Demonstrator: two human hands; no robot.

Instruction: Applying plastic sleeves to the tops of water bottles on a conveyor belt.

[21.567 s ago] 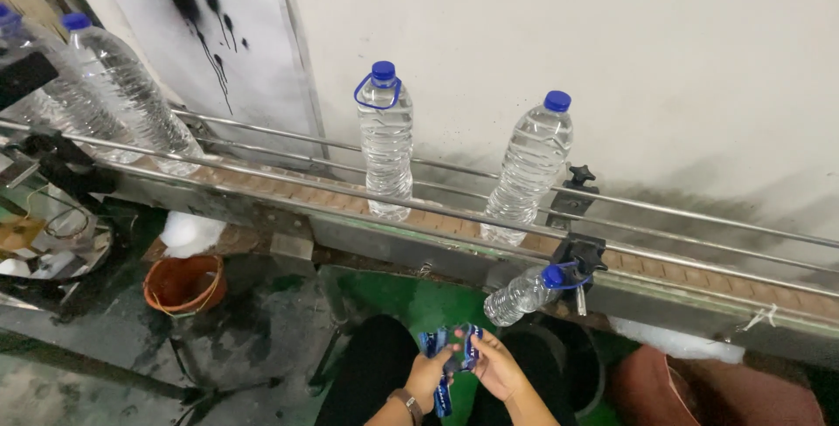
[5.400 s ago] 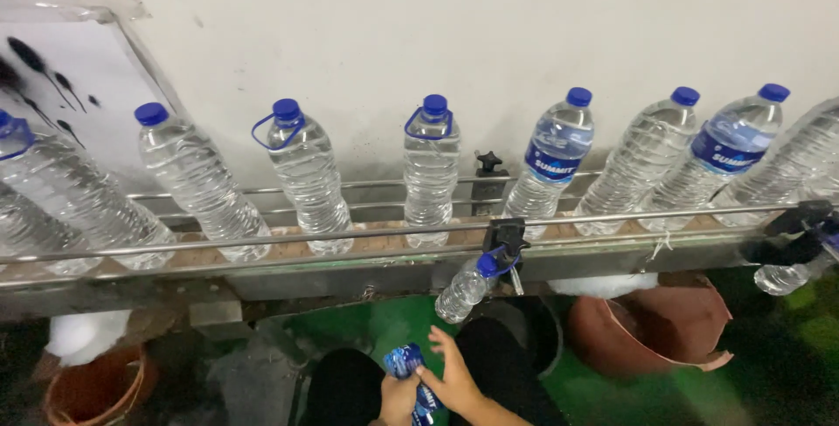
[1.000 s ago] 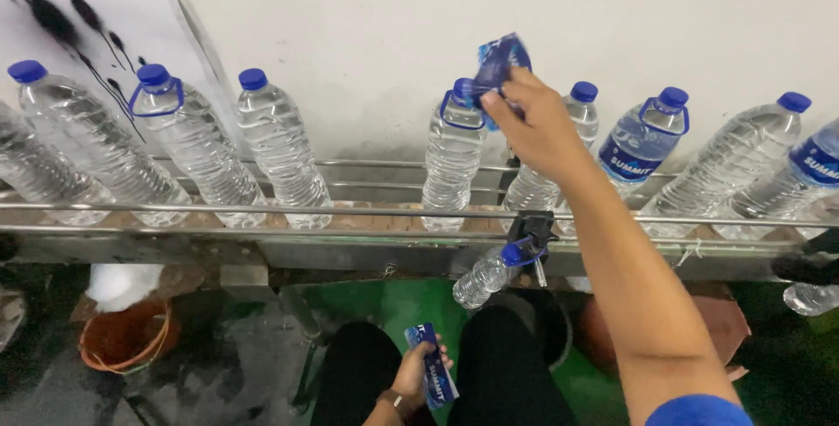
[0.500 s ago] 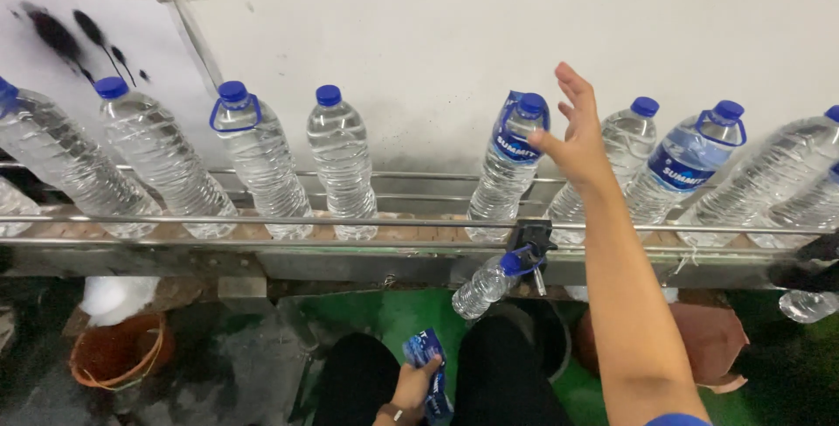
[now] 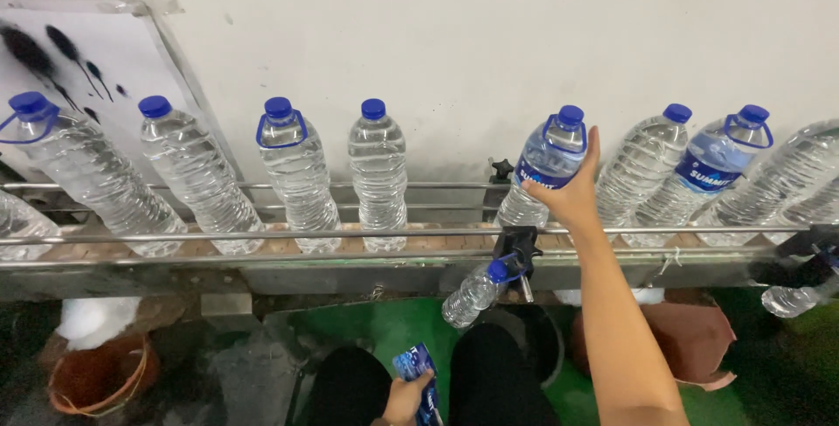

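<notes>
Gripping a stack of blue labels (image 5: 416,372) low between the knees in the left hand (image 5: 405,398); farther off, wrapping right hand (image 5: 572,190) fingers around a labelled bottle (image 5: 544,168) standing on the conveyor (image 5: 262,247).

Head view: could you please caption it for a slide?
Right hand on a labelled water bottle on the conveyor; left hand holds blue labels.
</notes>
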